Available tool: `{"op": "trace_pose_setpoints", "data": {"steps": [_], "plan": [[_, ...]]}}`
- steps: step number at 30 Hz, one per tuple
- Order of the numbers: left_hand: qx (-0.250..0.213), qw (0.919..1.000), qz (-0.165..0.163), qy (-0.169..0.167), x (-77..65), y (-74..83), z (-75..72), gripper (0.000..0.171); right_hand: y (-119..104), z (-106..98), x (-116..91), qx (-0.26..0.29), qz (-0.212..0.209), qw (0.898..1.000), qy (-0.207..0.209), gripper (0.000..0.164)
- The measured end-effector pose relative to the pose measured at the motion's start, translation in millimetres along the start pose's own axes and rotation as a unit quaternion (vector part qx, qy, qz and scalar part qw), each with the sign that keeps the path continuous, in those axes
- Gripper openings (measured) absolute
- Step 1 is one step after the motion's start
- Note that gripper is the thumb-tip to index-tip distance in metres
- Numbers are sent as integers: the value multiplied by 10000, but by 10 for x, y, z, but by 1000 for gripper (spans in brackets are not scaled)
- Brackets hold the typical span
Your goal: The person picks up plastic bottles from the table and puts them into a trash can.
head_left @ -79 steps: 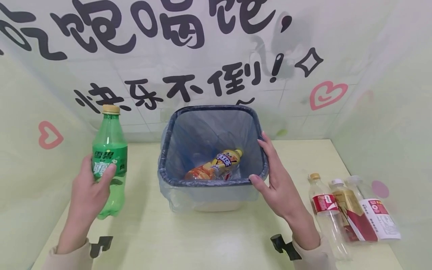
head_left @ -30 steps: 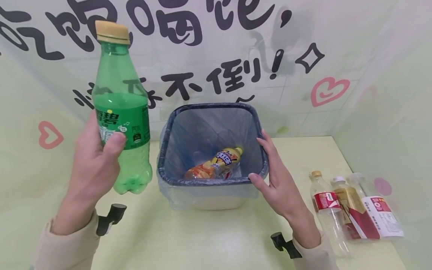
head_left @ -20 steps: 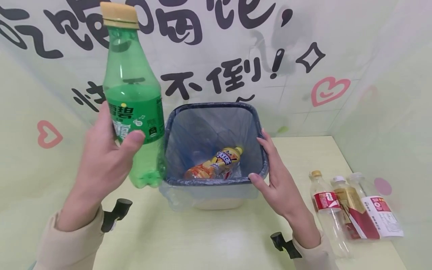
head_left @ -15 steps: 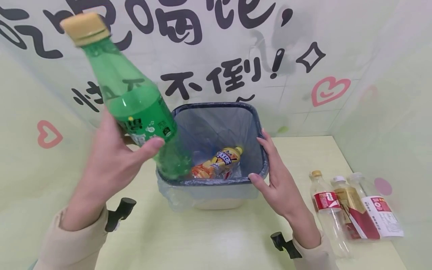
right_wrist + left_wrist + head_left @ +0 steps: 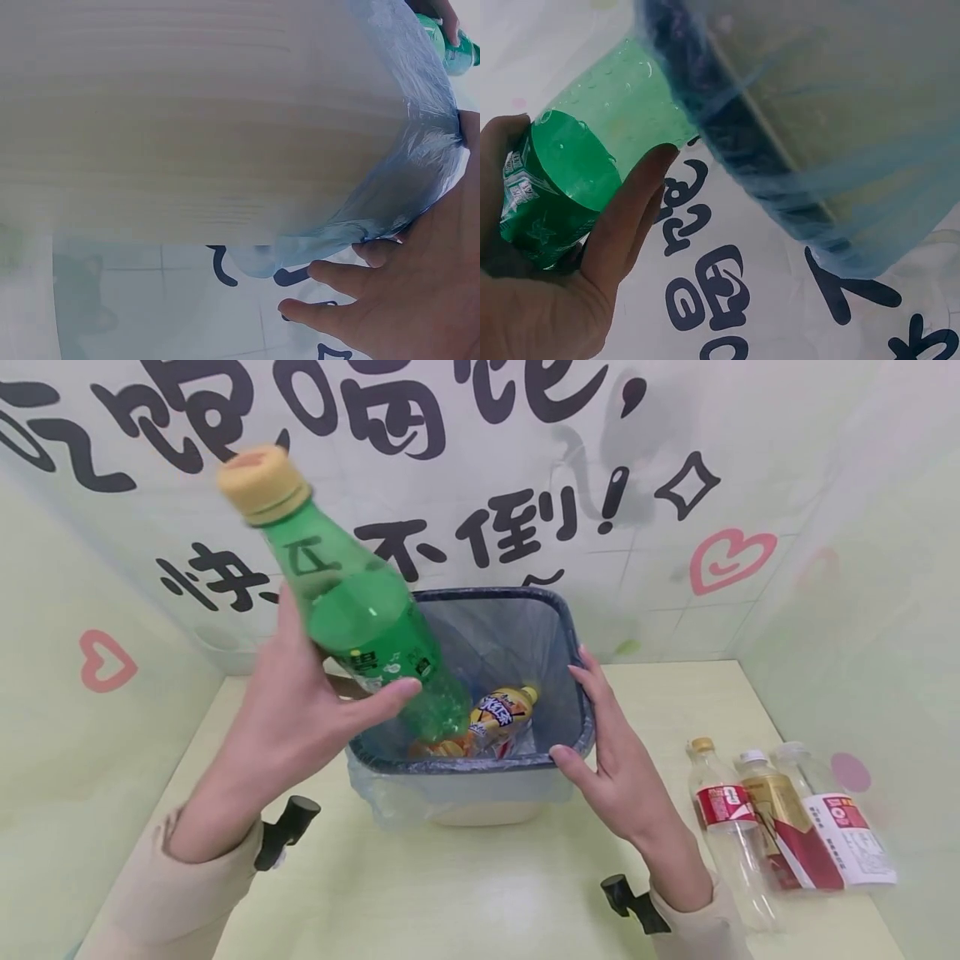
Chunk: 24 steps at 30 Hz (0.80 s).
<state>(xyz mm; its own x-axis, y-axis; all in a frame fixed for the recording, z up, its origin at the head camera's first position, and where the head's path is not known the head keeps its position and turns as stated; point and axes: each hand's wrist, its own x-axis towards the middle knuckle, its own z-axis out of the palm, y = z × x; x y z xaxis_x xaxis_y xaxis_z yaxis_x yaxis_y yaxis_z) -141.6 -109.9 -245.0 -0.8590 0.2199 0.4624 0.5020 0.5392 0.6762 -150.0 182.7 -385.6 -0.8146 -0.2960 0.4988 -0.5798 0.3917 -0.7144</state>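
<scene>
My left hand (image 5: pixel 307 718) grips a green plastic soda bottle (image 5: pixel 375 618) with a yellow cap, thumb across its label. Tilted, the bottle points its cap to the upper left while its base overlaps the opening of a trash bin (image 5: pixel 468 766) lined with a blue bag. Inside the bin lies an iced tea bottle (image 5: pixel 502 714) with a yellow-orange label, partly hidden behind the green one. At the bin's right side, my right hand (image 5: pixel 618 768) rests its thumb and fingertips on the rim. The right wrist view shows fingers (image 5: pixel 330 319) spread and fairly straight beside the bag (image 5: pixel 390 195).
Three bottles lie on the table (image 5: pixel 480 902) at the right: one with a red label (image 5: pixel 726 806), one with a gold and red label (image 5: pixel 787 827), one with a white label (image 5: pixel 847 843). Behind the bin rises a wall (image 5: pixel 675 410) with black lettering; side panels flank the table.
My left hand has lifted the green bottle, carried it right and tilted it, so its base has come over the bin's opening. My right hand has stayed at the rim.
</scene>
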Motion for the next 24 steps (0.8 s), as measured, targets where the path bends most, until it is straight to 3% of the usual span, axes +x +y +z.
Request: {"op": "trace_pose_setpoints", "data": {"steps": [4, 12, 20, 24], "plan": [[143, 9989, -362, -269, 24, 43, 54, 91, -5, 0, -3, -6, 9, 10000, 9, 72], [291, 9985, -115, -452, 78, 84, 172, 95, -3, -1, -10, -4, 22, 10000, -12, 72], [266, 9957, -540, -698, 88, 145, 213, 102, 2, 0, 0, 60, -3, 10000, -21, 72], [273, 9947, -517, -847, 105, 163, 229, 104, -3, -2, -6, 48, 12, 10000, -4, 72]]}}
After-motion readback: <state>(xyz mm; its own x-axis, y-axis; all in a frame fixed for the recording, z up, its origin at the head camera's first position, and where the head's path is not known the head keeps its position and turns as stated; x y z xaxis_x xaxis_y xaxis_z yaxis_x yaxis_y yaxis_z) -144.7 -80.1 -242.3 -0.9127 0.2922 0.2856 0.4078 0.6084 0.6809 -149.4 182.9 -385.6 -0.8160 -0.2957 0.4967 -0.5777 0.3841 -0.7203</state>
